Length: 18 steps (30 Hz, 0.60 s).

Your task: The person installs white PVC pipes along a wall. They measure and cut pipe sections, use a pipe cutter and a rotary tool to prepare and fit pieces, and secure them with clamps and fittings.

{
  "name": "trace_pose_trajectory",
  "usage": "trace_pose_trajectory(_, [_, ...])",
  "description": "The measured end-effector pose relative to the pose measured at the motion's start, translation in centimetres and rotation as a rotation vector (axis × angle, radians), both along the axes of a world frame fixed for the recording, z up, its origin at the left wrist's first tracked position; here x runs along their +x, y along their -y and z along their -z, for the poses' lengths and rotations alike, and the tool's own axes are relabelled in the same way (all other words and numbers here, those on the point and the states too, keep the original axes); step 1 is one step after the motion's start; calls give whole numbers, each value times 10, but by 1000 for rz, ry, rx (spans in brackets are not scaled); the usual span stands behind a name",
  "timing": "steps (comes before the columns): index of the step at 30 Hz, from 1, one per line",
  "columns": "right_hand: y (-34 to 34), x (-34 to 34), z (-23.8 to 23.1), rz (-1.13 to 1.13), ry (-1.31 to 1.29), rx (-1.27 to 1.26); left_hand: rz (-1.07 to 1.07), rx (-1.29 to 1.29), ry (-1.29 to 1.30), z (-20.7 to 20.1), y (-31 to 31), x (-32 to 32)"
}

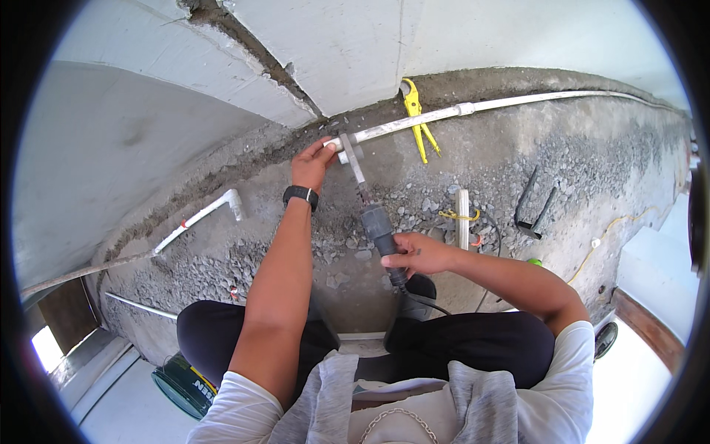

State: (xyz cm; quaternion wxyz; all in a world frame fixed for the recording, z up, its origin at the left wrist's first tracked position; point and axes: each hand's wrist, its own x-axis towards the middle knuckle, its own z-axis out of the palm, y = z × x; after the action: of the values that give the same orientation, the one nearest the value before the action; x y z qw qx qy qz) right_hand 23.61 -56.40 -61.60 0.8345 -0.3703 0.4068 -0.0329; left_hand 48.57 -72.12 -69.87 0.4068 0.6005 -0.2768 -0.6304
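Observation:
A long white plastic pipe (pixel 436 115) runs along the base of the wall. At its left end, the thumb and fingers of my left hand (pixel 312 163) close on a short white pipe fitting (pixel 332 143). My right hand (pixel 423 253) is wrapped round the dark grey handle of a corded pipe welding iron (pixel 379 226). Its flat metal plate (pixel 353 159) reaches up to the pipe end, between the fitting and the long pipe. Beside the plate sits another white piece (pixel 345 157), partly hidden. Whether the fitting touches the plate, I cannot tell.
Yellow pipe cutters (pixel 418 122) lie under the long pipe. Loose rubble (pixel 436 200) covers the ground, with a white pipe length (pixel 463 218) and a black metal bracket (pixel 529 222) on it. An elbowed white pipe (pixel 200 214) is at left; a green bucket (pixel 181 386) stands behind.

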Motion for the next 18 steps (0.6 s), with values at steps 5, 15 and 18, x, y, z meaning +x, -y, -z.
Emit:
trace_pose_trajectory(5, [-2, 10, -3, 1, -52, -58, 23, -12, -17, 1, 4, 1])
trace_pose_trajectory(15, [-5, 9, 3, 44, -31, -32, 39, -3, -18, 4, 2, 3])
trace_pose_trajectory(18, [-3, 14, -4, 69, -29, -17, 46, -9, -16, 5, 3, 3])
